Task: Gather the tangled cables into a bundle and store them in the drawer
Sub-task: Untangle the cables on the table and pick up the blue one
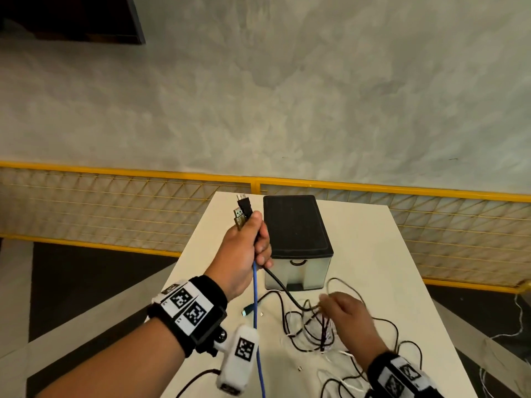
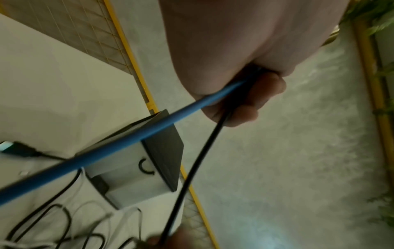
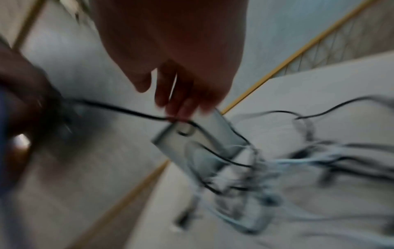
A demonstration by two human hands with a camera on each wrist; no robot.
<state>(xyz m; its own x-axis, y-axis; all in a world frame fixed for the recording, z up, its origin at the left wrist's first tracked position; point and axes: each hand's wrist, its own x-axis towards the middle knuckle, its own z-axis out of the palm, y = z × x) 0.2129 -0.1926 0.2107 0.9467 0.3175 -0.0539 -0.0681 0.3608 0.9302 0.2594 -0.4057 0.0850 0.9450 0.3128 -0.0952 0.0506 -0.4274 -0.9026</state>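
My left hand (image 1: 247,248) is raised above the table and grips a blue cable (image 1: 255,297) and a black cable (image 1: 283,287); their plugs (image 1: 242,212) stick out above the fist. In the left wrist view both the blue cable (image 2: 127,143) and the black cable (image 2: 198,160) run down from the curled fingers (image 2: 266,87). My right hand (image 1: 347,314) hovers over the tangle of black and white cables (image 1: 310,331) on the table. Its fingers (image 3: 170,104) are straight and touch the black cable (image 3: 127,111), though this view is blurred. The drawer (image 1: 298,274) of the black-topped unit is closed.
The white table (image 1: 388,254) ends at a yellow mesh railing (image 1: 115,170) behind it. A loose plug (image 1: 246,311) lies left of the tangle. Small bits (image 1: 300,368) lie near the front edge. More thin cables (image 1: 517,326) hang past the table's right side.
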